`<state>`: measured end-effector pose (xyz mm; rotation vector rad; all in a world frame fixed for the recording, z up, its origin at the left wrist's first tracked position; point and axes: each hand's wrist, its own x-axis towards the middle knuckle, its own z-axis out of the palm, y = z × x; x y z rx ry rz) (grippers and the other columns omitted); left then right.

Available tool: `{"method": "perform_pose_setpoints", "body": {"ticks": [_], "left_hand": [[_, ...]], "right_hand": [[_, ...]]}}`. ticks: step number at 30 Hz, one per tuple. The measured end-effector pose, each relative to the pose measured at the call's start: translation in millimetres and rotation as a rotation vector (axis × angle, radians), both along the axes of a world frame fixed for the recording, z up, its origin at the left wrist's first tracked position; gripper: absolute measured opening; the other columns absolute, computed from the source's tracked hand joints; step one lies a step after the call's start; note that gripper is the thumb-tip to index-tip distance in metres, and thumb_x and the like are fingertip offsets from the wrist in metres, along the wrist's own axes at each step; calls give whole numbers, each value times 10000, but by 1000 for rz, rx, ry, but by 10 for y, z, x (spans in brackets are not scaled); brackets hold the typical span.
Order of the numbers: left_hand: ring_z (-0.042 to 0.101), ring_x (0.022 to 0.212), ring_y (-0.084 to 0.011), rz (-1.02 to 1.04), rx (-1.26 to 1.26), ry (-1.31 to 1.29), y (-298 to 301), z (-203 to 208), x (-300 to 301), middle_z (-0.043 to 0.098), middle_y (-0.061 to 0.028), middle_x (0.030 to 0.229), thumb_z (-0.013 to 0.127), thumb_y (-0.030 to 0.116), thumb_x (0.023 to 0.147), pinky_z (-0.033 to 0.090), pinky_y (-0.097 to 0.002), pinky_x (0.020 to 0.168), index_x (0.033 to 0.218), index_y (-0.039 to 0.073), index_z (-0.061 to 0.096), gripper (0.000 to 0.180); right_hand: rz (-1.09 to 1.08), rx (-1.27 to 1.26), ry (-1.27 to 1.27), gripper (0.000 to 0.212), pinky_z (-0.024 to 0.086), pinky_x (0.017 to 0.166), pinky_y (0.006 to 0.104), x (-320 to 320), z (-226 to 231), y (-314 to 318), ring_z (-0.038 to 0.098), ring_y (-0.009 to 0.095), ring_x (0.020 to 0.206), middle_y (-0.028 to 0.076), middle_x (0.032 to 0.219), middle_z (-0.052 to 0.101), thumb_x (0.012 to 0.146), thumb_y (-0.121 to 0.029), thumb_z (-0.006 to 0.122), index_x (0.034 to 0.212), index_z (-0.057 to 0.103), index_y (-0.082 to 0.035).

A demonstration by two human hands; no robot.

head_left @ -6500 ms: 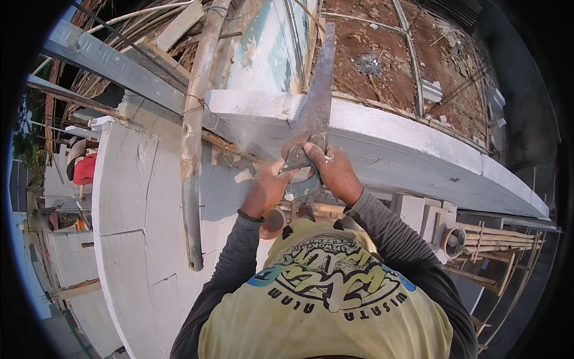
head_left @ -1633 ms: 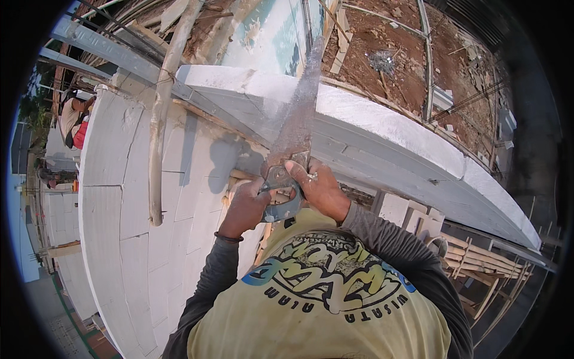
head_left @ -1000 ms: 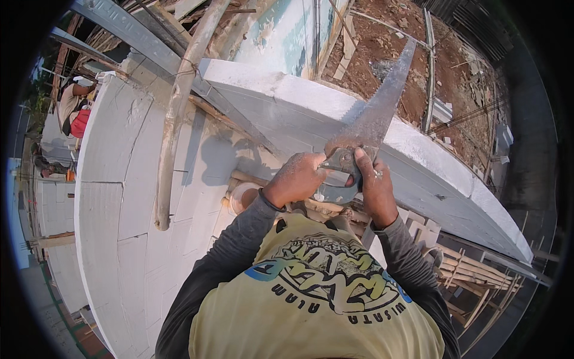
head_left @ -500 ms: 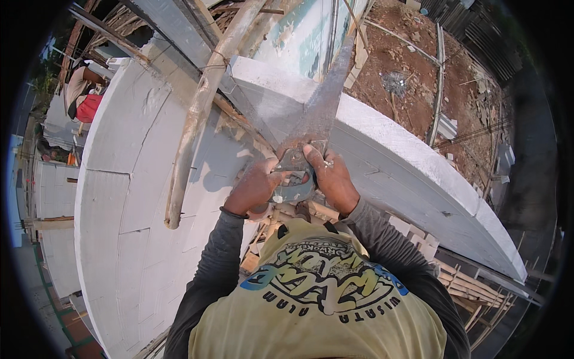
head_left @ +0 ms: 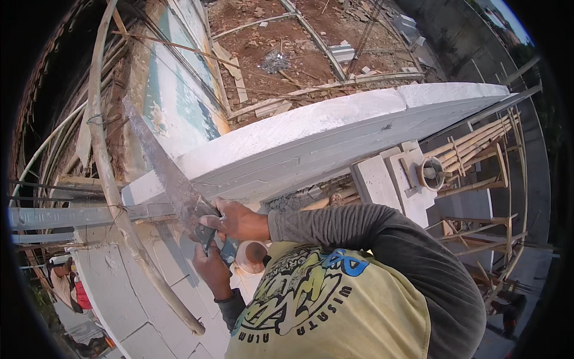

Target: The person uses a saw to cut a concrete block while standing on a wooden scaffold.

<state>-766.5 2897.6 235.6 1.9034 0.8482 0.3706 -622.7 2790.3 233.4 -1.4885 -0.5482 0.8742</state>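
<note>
Both of my hands are on a handsaw with a wide, worn metal blade (head_left: 167, 170). Its blade points to the upper left, crossing over the near end of the pale block wall (head_left: 299, 125). My right hand (head_left: 239, 220) is closed at the joint of blade and handle, thumb on top. Below it, my left hand (head_left: 212, 272) has its fingers closed about the dark handle; part of that grip is hidden.
A rough wooden pole (head_left: 113, 197) slants down just left of the saw. Metal channels (head_left: 60, 216) lie behind it. On the right are stacked blocks (head_left: 379, 185), a bucket (head_left: 430, 172) and bamboo scaffolding (head_left: 478, 146). Another person (head_left: 63, 281) is at the far lower left.
My view has turned to the right. The saw now points to the upper left instead of upper right, and both hands sit further left in view, still holding it.
</note>
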Motion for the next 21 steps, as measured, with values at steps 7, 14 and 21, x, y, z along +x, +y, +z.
{"method": "perform_pose_setpoints", "body": {"ticks": [7, 14, 21], "left_hand": [[607, 799, -178, -814, -257, -70, -851, 135, 1166, 630, -117, 1015, 577, 248, 969, 495, -333, 746, 1362, -34, 505, 490], [648, 867, -232, -971, 34, 75, -1000, -275, 1408, 610, -165, 1134, 613, 308, 965, 520, -356, 796, 1448, -20, 421, 614], [670, 943, -311, -820, 74, 440, -302, -2378, 823, 695, -167, 1006, 652, 347, 923, 505, -428, 790, 1253, -10, 568, 493]], "right_hand": [[-728, -25, 89, 511, 474, 495, 270, 471, 221, -1739, 590, 104, 587, 80, 775, 622, 946, -456, 663, 978, 601, 50], [-1143, -159, 2, 521, 447, 514, 252, 1031, -119, -3966, 508, 100, 579, -6, 715, 494, 923, -533, 653, 944, 642, -13], [-793, -222, 120, 479, 475, 509, 238, 614, -75, -3509, 555, 85, 568, 32, 802, 630, 948, -479, 649, 1001, 647, -2]]}}
